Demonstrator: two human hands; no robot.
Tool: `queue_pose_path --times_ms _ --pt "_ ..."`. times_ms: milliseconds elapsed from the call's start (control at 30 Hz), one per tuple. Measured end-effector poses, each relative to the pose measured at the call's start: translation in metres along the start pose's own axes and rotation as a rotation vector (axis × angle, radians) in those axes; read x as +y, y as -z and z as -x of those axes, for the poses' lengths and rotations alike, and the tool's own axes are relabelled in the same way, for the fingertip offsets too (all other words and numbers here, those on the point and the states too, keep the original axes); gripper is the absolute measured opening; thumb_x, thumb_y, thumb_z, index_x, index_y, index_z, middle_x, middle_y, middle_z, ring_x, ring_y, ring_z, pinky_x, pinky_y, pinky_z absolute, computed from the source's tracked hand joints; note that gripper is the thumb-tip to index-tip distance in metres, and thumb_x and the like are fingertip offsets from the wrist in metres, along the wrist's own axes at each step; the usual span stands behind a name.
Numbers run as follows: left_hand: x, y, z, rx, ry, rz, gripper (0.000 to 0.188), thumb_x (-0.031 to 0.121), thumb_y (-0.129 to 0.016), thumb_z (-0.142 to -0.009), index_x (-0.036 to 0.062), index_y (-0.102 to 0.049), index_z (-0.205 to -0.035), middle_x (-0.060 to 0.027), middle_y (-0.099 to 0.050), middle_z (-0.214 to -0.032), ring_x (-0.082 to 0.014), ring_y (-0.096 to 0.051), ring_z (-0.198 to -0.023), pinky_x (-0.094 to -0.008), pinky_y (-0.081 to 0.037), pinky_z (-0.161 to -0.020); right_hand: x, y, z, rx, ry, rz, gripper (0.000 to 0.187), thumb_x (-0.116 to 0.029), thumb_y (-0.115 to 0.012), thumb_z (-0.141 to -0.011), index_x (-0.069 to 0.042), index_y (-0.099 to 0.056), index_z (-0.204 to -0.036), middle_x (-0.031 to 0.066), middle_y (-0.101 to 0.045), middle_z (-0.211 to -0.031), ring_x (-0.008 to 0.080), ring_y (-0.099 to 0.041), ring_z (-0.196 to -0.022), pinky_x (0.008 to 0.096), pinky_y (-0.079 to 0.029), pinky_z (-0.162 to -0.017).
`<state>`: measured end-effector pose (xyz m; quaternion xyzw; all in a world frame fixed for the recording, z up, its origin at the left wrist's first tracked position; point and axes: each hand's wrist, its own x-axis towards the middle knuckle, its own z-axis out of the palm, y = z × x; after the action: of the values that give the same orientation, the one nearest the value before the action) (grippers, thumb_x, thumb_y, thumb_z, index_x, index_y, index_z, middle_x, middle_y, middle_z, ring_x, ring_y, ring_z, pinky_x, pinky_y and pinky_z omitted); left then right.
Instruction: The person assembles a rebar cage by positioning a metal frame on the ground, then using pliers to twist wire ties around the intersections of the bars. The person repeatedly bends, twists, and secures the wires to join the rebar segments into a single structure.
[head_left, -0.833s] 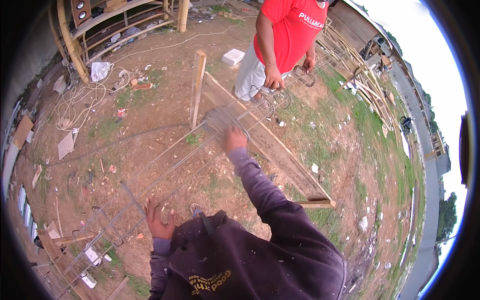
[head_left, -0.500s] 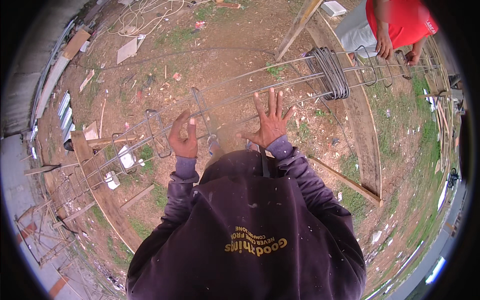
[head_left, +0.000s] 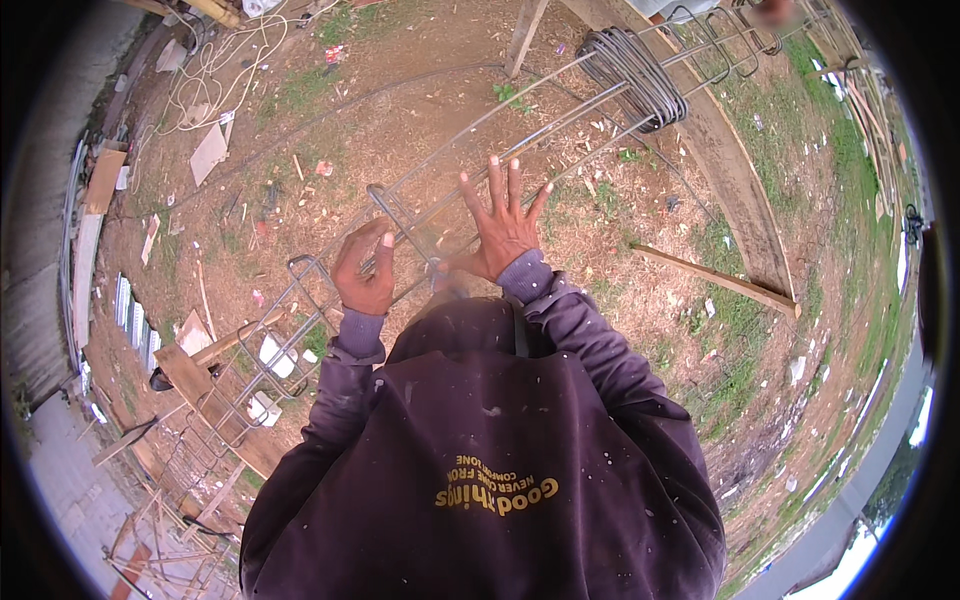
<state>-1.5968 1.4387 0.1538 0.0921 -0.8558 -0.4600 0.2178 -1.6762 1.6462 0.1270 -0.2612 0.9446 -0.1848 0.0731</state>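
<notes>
A long cage of thin steel rebar (head_left: 545, 130) runs slantwise in front of me, from lower left to upper right. My left hand (head_left: 365, 272) is over its near part, fingers curved and thumb apart, with nothing visible in the grasp. Just beyond its fingertips stands a bent rebar stirrup (head_left: 402, 218) on the long bars; another stirrup (head_left: 312, 275) lies left of the hand. My right hand (head_left: 503, 232) is spread wide over the bars, palm down, gripping nothing. Whether either palm touches the steel, I cannot tell. Farther up the cage sits a bunch of stirrups (head_left: 635, 80) packed together.
A wooden plank (head_left: 735, 165) passes under the cage at right, another plank (head_left: 215, 400) at left. A timber strut (head_left: 715, 277) slants near the right plank. Pale tangled cable (head_left: 225, 75) lies far left. At the upper right edge, a co-worker's blurred hand (head_left: 775, 12) is by the bars.
The view has turned, so the cage slants more steeply and the co-worker is mostly out of frame. My left fingers have curled more; my right hand stays spread.
</notes>
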Motion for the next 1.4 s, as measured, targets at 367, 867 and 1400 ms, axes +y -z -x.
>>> queue_pose_path --times_ms 367,867,1400 --pt "0.071 -0.161 -0.101 -0.746 -0.103 -0.247 0.032 0.03 -0.07 -0.087 0.0037 -0.074 -0.105 -0.0202 -0.072 -0.09 -0.0317 -0.072 -0.081 -0.0392 -0.055 -0.075 0.006 -0.009 -0.004 -0.189 -0.034 0.018 0.126 -0.091 -0.059 -0.052 -0.015 -0.037 -0.15 0.0206 -0.021 -0.158 0.0465 -0.01 -0.147 0.0822 0.009 -0.104" --pt "0.05 -0.198 -0.075 -0.732 0.189 -0.366 0.023 0.027 -0.071 -0.076 0.0054 -0.075 -0.083 -0.0185 -0.071 -0.082 -0.0376 -0.068 -0.081 -0.0441 -0.053 -0.076 0.233 0.099 -0.035 0.749 -0.282 0.067 0.026 -0.021 -0.07 -0.082 -0.009 -0.06 -0.103 0.0133 -0.057 -0.097 0.0348 -0.061 -0.084 0.0452 -0.051 -0.072" --pt "0.06 -0.201 -0.027 -0.299 0.276 -0.081 0.024 0.026 -0.077 -0.081 0.0023 -0.075 -0.085 -0.0131 -0.072 -0.074 -0.0201 -0.068 -0.065 -0.0327 -0.052 -0.062 0.278 0.105 -0.095 0.422 -0.172 0.137 0.022 -0.018 -0.064 -0.083 -0.011 -0.054 -0.101 0.0152 -0.056 -0.1 0.0401 -0.064 -0.072 0.0507 -0.053 -0.062"
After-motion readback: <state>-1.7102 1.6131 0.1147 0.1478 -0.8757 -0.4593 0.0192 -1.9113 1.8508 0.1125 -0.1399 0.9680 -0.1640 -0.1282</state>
